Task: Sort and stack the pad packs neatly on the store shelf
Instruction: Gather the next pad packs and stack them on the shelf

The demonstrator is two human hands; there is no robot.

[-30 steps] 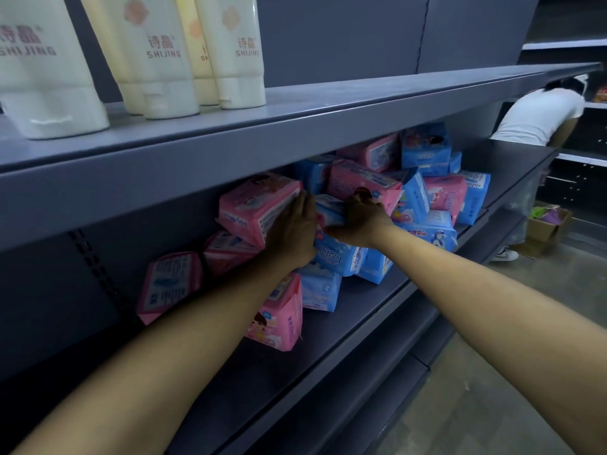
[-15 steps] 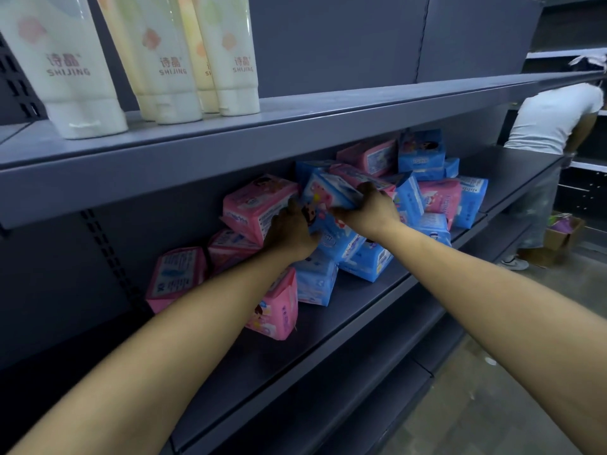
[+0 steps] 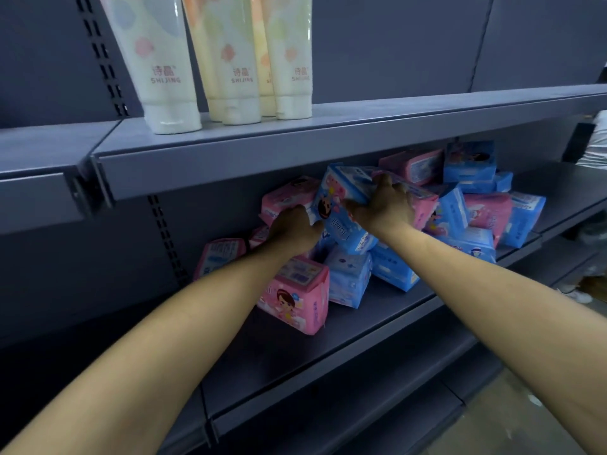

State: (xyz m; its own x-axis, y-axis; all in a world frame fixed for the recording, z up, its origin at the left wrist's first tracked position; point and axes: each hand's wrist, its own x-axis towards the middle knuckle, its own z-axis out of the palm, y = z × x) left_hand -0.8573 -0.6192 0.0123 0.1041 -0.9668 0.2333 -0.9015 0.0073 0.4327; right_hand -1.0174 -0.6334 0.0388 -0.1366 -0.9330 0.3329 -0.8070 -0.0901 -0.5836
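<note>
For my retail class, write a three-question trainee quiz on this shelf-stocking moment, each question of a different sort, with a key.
1. True or false: the pad packs on the middle shelf are already stacked in neat rows by colour.
2. Multiple choice: what does the right hand hold? A) a cream tube B) a blue pad pack C) nothing
3. Short answer: what stands on the upper shelf above the packs?

Key
1. False: pink and blue packs lie mixed in a loose heap.
2. B; the left hand is at the pack's left side, by a pink pack.
3. Pale tubes, standing cap down.
</note>
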